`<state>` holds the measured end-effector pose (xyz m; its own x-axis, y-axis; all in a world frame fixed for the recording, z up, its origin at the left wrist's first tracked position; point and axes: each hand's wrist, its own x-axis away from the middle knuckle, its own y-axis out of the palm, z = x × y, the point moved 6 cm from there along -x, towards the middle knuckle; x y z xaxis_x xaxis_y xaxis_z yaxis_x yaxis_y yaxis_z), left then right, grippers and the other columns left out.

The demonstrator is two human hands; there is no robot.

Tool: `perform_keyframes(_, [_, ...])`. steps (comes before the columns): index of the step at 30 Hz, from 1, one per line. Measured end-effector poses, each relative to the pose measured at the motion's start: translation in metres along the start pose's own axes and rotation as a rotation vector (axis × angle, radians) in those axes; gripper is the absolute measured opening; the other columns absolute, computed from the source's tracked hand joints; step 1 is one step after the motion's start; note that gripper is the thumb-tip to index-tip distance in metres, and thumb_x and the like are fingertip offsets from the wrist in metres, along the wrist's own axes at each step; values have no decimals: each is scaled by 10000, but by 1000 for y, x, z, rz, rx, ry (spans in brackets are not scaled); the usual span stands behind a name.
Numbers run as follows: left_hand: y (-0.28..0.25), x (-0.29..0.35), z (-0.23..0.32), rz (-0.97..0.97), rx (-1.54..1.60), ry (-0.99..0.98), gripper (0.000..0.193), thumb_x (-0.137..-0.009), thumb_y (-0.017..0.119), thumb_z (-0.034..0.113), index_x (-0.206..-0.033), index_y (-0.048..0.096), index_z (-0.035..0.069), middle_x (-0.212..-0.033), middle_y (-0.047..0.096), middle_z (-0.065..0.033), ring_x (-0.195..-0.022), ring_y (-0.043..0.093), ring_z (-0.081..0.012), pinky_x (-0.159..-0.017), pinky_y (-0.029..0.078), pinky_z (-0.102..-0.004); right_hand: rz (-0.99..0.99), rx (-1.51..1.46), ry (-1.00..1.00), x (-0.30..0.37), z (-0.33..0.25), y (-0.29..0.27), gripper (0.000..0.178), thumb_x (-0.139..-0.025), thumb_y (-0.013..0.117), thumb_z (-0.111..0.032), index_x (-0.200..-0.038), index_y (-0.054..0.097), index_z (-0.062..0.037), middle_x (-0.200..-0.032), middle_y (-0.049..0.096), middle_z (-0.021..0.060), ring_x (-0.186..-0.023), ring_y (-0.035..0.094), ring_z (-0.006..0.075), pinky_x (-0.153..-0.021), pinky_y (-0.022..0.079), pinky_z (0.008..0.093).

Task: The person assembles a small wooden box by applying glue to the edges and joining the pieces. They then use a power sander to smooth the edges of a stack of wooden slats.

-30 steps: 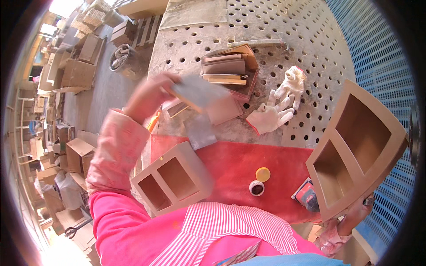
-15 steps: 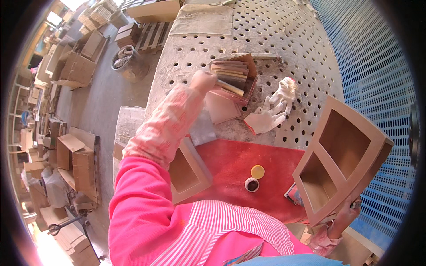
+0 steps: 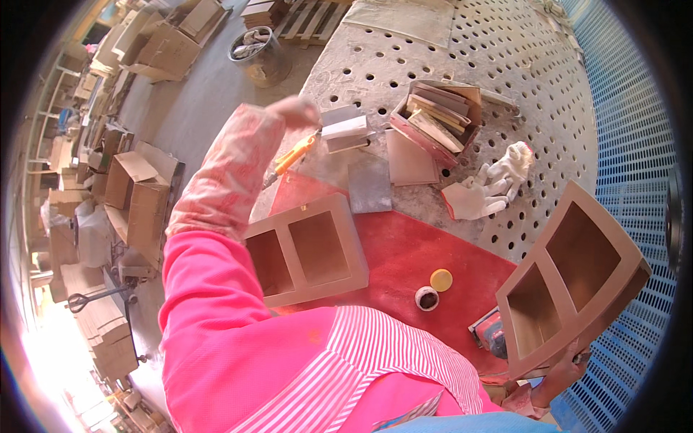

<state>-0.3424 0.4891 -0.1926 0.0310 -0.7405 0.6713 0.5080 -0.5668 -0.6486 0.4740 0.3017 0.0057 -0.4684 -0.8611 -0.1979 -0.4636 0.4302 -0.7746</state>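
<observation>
My left hand point(image 3: 297, 112), smeared by motion, hovers over the left part of the perforated table. Just below it lies an orange-handled tool point(image 3: 294, 153), and to its right some folded white and grey sheets point(image 3: 345, 131). Whether its fingers hold anything is unclear. At the lower right my right hand point(image 3: 564, 377) grips the bottom edge of a tan two-compartment frame point(image 3: 564, 314), tilted up. A similar two-compartment frame point(image 3: 354, 280) lies on the red cloth point(image 3: 404, 245), partly behind my left sleeve. A cardboard box point(image 3: 473, 119) holds several thin flat pieces point(image 3: 433, 130).
White gloves point(image 3: 491, 184) lie beside the box. A small open jar point(image 3: 426, 298) and a yellow lid point(image 3: 441, 280) sit on the red cloth. A red and blue power tool point(image 3: 493, 333) is next to the tilted frame. Blue slatted panelling point(image 3: 635, 144) borders the right side.
My left hand has left the box of thin pieces and moved left, near the orange-handled tool. My right hand still grips the tilted frame. The view has shifted, showing more of the lying frame.
</observation>
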Motion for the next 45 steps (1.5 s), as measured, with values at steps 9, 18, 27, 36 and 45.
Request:
perform_keyframes(9, [93, 38, -88, 364, 166, 44, 468, -928, 736, 251, -1352, 676, 65, -1015, 746, -155, -941, 715, -320, -818, 553, -439, -105, -155, -21, -17, -30, 35, 356, -1042, 736, -180, -1270, 672, 85, -1129, 737, 109, -998, 647, 182, -895, 529, 324])
perform_keyframes(18, [-76, -24, -224, 665, 957, -257, 394, -1064, 676, 432, -1300, 689, 117, -828, 619, -3, -541, 534, -116, -470, 449, -315, -127, -158, -66, -1, -71, 32, 258, -1036, 738, -180, -1143, 690, 49, -1036, 715, 52, -918, 609, 129, -853, 497, 279])
perform_keyframes(27, [-105, -144, -23, 377, 663, 273, 410, -976, 791, 516, -1001, 731, 111, -756, 622, 26, -620, 545, -88, -518, 377, -277, -157, -56, -78, 1, -90, 42, 174, -1029, 734, -139, -1022, 678, 26, -937, 655, 3, -837, 512, 98, -783, 437, 261])
perform_keyframes(36, [-35, -55, -214, 579, 717, -293, 396, -1023, 745, 453, -1224, 789, 115, -968, 740, -18, -807, 689, -134, -747, 551, -322, -162, -107, -87, 3, -90, 43, 249, -1046, 718, -149, -1136, 675, 79, -1045, 699, 47, -918, 579, 122, -841, 476, 274])
perform_keyframes(45, [-37, -47, -33, 518, 719, 375, 405, -1058, 724, 403, -1298, 719, 77, -857, 653, 38, -703, 584, -72, -650, 488, -275, -237, -149, -183, -2, -94, 49, 242, -1043, 728, -152, -1174, 697, 49, -1082, 712, 53, -938, 597, 123, -846, 481, 278])
